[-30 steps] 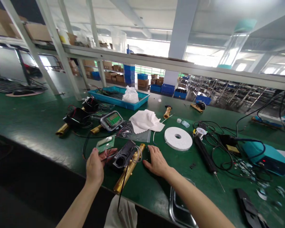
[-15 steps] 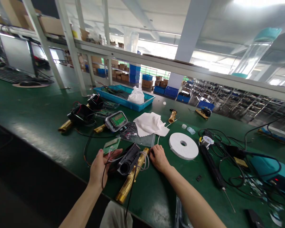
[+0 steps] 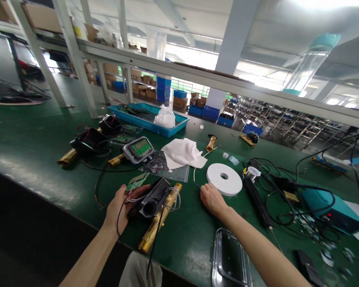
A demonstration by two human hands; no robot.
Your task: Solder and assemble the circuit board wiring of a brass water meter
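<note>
PCB [image 3: 137, 182] in L hand [image 3: 117, 209], spool [image 3: 253, 172] print too blurred

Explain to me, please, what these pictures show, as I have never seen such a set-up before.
There is no machine here: the two bare hands belong to a person wearing a camera on their head, so every picture looks forward and down over a green bench. The left hand holds a circuit board. The right hand is curled beside a white roll; whether it holds anything is hidden. Between the hands lie a black case and a gold-coloured pipe. Further off are a white cloth and a blue tray.
</note>
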